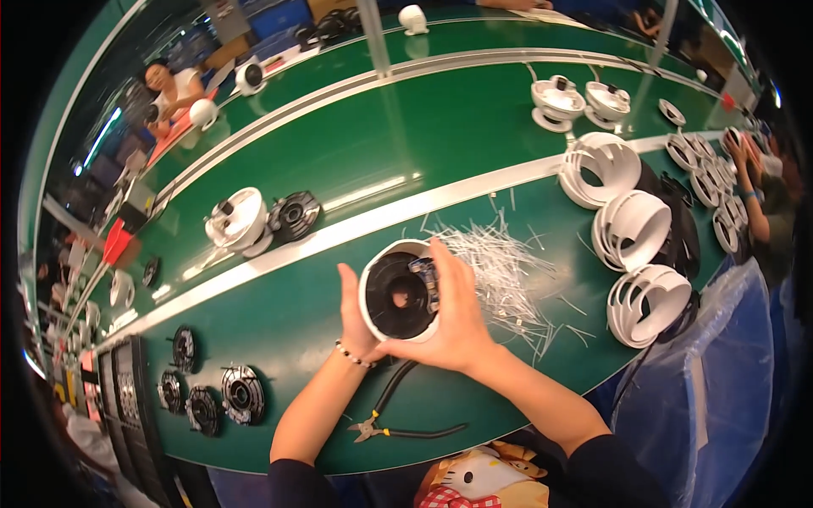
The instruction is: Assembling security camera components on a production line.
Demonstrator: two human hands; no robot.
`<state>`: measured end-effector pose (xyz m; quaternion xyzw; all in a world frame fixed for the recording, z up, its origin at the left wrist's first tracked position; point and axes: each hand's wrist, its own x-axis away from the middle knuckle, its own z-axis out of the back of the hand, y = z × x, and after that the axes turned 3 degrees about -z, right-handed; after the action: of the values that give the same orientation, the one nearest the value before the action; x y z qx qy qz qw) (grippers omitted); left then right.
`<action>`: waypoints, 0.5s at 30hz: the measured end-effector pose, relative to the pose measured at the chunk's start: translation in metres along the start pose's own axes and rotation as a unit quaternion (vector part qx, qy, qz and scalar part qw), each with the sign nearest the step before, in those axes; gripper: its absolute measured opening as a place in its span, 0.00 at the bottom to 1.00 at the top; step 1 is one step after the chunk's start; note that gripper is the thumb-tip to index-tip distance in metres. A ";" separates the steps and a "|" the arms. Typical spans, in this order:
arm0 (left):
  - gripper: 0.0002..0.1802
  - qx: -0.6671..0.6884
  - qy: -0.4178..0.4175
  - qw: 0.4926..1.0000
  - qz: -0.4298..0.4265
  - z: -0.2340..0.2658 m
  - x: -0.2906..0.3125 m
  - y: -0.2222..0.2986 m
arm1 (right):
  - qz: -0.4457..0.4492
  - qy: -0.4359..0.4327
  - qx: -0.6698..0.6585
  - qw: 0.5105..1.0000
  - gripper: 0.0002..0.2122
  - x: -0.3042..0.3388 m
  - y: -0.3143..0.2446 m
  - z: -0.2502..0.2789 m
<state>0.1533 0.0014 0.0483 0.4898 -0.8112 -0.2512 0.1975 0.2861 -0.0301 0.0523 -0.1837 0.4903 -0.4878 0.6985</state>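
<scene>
Between my two hands is a white round housing (366,292) with a black cone-shaped inside and a small circuit board (423,279) at its right inner edge. My left hand (356,322) cups its left side with the thumb up. On the other side, my right hand (456,313) wraps round the rim, fingertips at the circuit board. Through the hole in the black centre a bit of skin shows. Below the hands lie diagonal cutters (370,427) with black and yellow handles, jaws to the left. A heap of thin white plastic strips (504,279), apparently cable ties, spreads beyond my right hand.
Several black round parts (243,394) lie at the left of the green table (313,423). White curled rings (648,300) stand stacked at the right, by a blue plastic-lined bin (720,364). Beyond a pale rail, a green belt carries white housings (237,218). Other people work nearby.
</scene>
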 end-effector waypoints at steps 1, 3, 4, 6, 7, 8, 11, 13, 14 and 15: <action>0.47 -0.030 0.006 1.000 0.000 -0.003 0.000 -0.002 | -0.024 -0.007 0.000 1.000 0.54 0.000 0.000 0.004; 0.48 -0.035 -0.013 0.999 0.002 -0.002 0.000 -0.005 | -0.029 -0.018 0.016 0.999 0.54 0.000 -0.002 0.008; 0.49 -0.044 -0.035 0.998 0.010 -0.001 0.000 -0.006 | -0.024 -0.012 0.026 0.999 0.53 0.000 -0.001 0.008; 0.52 -0.069 -0.044 0.997 0.012 0.000 0.001 -0.008 | -0.017 -0.008 0.036 0.999 0.53 0.001 0.001 0.009; 0.52 -0.077 -0.054 0.995 0.009 0.002 0.000 -0.010 | -0.024 -0.004 0.037 0.999 0.53 0.001 0.003 0.009; 0.53 -0.086 -0.064 0.994 0.006 0.003 0.000 -0.012 | -0.030 0.000 0.038 0.999 0.53 0.001 0.005 0.008; 0.47 -0.086 -0.074 0.993 -0.019 0.005 0.002 -0.018 | -0.051 0.001 0.032 0.998 0.53 0.001 0.008 0.005; 0.40 -0.062 -0.079 0.995 -0.018 0.006 0.002 -0.017 | -0.065 0.001 0.027 0.998 0.53 0.002 0.008 0.004; 0.40 -0.063 -0.079 0.995 -0.018 0.005 0.001 -0.015 | -0.063 0.007 0.012 0.998 0.53 0.003 0.007 0.003; 0.39 -0.065 -0.092 0.993 -0.024 0.003 0.002 -0.014 | -0.060 0.013 -0.003 0.998 0.53 0.004 0.007 0.002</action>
<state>0.1607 -0.0050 0.0379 0.4703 -0.7959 -0.3518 0.1472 0.2914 -0.0308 0.0464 -0.2087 0.4887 -0.5300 0.6609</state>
